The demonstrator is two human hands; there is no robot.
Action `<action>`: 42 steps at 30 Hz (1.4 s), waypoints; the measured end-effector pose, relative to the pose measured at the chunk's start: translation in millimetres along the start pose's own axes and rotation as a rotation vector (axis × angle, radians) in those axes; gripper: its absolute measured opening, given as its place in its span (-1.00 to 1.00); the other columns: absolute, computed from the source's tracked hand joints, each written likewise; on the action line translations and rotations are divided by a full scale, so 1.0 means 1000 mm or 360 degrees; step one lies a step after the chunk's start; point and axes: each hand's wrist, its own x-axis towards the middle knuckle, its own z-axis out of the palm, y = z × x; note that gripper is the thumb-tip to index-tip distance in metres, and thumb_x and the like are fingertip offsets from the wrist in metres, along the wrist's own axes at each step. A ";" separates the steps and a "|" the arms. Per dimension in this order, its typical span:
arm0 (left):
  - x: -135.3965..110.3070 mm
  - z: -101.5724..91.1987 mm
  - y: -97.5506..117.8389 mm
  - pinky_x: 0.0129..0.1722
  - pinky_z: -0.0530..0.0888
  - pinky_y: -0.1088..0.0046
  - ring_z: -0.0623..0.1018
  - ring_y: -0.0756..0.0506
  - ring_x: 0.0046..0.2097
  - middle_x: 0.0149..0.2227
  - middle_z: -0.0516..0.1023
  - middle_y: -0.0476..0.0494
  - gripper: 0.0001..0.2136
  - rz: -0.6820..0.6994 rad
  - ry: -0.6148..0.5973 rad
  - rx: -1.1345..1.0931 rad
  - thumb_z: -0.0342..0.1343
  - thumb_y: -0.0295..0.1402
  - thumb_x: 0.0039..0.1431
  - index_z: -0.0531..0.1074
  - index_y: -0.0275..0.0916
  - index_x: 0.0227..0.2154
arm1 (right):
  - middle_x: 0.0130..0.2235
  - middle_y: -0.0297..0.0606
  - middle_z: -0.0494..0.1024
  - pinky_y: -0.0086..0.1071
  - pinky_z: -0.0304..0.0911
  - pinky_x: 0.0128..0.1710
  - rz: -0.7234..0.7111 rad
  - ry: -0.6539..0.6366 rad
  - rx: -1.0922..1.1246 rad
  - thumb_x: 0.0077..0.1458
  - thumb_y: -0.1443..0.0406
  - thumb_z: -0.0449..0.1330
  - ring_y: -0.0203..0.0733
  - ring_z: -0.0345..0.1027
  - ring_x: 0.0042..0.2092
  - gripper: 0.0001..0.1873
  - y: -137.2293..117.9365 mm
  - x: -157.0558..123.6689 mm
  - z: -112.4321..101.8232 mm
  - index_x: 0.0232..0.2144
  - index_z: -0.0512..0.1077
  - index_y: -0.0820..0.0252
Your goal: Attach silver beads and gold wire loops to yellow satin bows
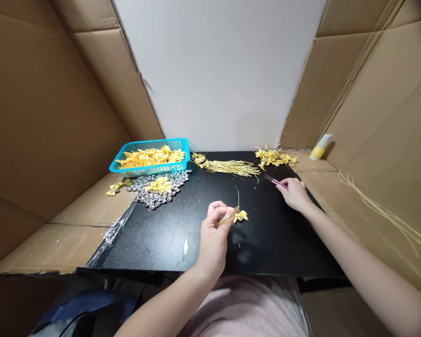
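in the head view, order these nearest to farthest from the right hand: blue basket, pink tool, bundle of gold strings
1. Pink tool: in the right hand.
2. Bundle of gold strings: left of that hand, toward the table's back.
3. Blue basket: far left, at the back.

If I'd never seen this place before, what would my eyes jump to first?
Probably the bright blue basket full of yellow ribbon pieces, at the back left of the black table, with shiny silver beads heaped in front. Next, perhaps the left hand near the middle, pinching golden strands beside a little yellow bow, and the right hand farther right, holding a pink-handled tool.
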 end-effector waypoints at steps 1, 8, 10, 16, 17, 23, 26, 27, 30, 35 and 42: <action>0.000 0.000 0.000 -0.19 0.23 0.55 0.30 0.00 -0.22 -0.26 0.24 -0.01 -0.80 0.0002 0.0013 0.0002 0.29 -0.22 0.00 0.48 -0.22 -0.55 | -0.33 -0.14 0.39 -0.10 0.21 -0.15 -0.0007 -0.0037 0.0110 0.10 0.13 0.11 0.00 0.27 -0.19 -0.77 -0.007 -0.006 -0.003 -0.36 0.37 0.18; 0.000 -0.001 -0.002 -0.08 0.26 0.46 0.33 -0.06 -0.12 -0.23 0.25 -0.04 -0.85 0.0310 0.0136 0.0350 0.21 -0.26 0.11 0.52 -0.18 -0.50 | -0.47 -0.41 0.19 -0.42 0.04 -0.51 -0.0087 -0.0586 0.1116 0.24 -0.03 -0.08 -0.33 0.03 -0.50 -0.54 -0.063 -0.120 -0.009 -0.12 0.37 0.17; 0.000 -0.003 -0.001 -0.03 0.25 0.43 0.33 -0.07 -0.09 -0.22 0.25 -0.04 -0.87 0.0421 0.0177 0.0480 0.21 -0.27 0.11 0.52 -0.16 -0.50 | -0.51 -0.42 0.15 -0.43 -0.03 -0.51 -0.0073 -0.0612 0.1253 0.23 -0.06 -0.03 -0.34 -0.01 -0.50 -0.54 -0.073 -0.146 -0.003 -0.25 0.42 0.17; -0.002 -0.004 -0.002 -0.01 0.25 0.36 0.33 -0.12 -0.06 -0.22 0.27 -0.07 -0.85 0.0538 0.0196 0.0708 0.19 -0.25 0.13 0.54 -0.15 -0.50 | -0.43 -0.35 0.33 -0.45 0.05 -0.43 -0.0093 -0.0568 0.1369 0.21 -0.03 0.05 -0.31 0.13 -0.40 -0.60 -0.082 -0.159 0.012 -0.37 0.41 0.16; -0.002 -0.004 -0.002 -0.02 0.26 0.35 0.33 -0.12 -0.06 -0.22 0.27 -0.08 -0.84 0.0540 0.0191 0.0725 0.19 -0.24 0.13 0.54 -0.15 -0.49 | -0.43 -0.35 0.34 -0.45 0.06 -0.42 -0.0087 -0.0564 0.1381 0.21 -0.02 0.06 -0.31 0.14 -0.40 -0.60 -0.083 -0.157 0.013 -0.38 0.41 0.16; -0.001 -0.003 -0.007 -0.04 0.28 0.33 0.34 -0.13 -0.08 -0.23 0.28 -0.09 -0.83 0.0538 0.0175 0.0781 0.19 -0.23 0.13 0.55 -0.14 -0.50 | -0.45 -0.37 0.32 -0.47 0.06 -0.43 -0.0050 -0.0568 0.1431 0.21 -0.01 0.08 -0.33 0.13 -0.40 -0.62 -0.084 -0.153 0.015 -0.40 0.40 0.17; -0.001 -0.002 -0.007 -0.04 0.27 0.32 0.34 -0.14 -0.09 -0.23 0.28 -0.09 -0.82 0.0529 0.0166 0.0791 0.19 -0.21 0.13 0.55 -0.15 -0.50 | -0.45 -0.38 0.30 -0.47 0.03 -0.45 -0.0057 -0.0565 0.1461 0.21 0.01 0.09 -0.34 0.10 -0.42 -0.63 -0.083 -0.153 0.017 -0.41 0.39 0.18; -0.001 -0.002 -0.007 -0.04 0.27 0.32 0.34 -0.14 -0.09 -0.24 0.27 -0.09 -0.81 0.0526 0.0162 0.0796 0.18 -0.21 0.13 0.55 -0.15 -0.50 | -0.46 -0.38 0.30 -0.47 0.02 -0.46 -0.0058 -0.0559 0.1470 0.20 0.01 0.09 -0.35 0.09 -0.42 -0.63 -0.083 -0.152 0.017 -0.41 0.38 0.18; -0.001 -0.002 -0.007 -0.05 0.27 0.31 0.34 -0.14 -0.10 -0.24 0.27 -0.09 -0.81 0.0518 0.0153 0.0807 0.18 -0.21 0.13 0.55 -0.16 -0.50 | -0.47 -0.39 0.28 -0.48 0.00 -0.48 -0.0059 -0.0545 0.1488 0.20 0.01 0.10 -0.35 0.06 -0.43 -0.62 -0.083 -0.151 0.018 -0.42 0.38 0.19; -0.001 -0.002 -0.008 -0.04 0.28 0.31 0.35 -0.14 -0.10 -0.24 0.27 -0.09 -0.80 0.0513 0.0147 0.0836 0.18 -0.20 0.13 0.54 -0.17 -0.51 | -0.47 -0.37 0.29 -0.47 -0.01 -0.50 -0.0040 -0.0524 0.1458 0.19 0.00 0.10 -0.34 0.08 -0.43 -0.62 -0.082 -0.150 0.018 -0.43 0.39 0.19; 0.000 0.000 -0.006 -0.03 0.28 0.29 0.35 -0.15 -0.09 -0.23 0.28 -0.10 -0.80 0.0503 0.0149 0.0880 0.17 -0.21 0.13 0.54 -0.17 -0.50 | -0.48 -0.37 0.26 -0.46 -0.03 -0.51 -0.0048 -0.0514 0.1424 0.18 0.00 0.10 -0.32 0.06 -0.45 -0.62 -0.083 -0.149 0.013 -0.44 0.39 0.18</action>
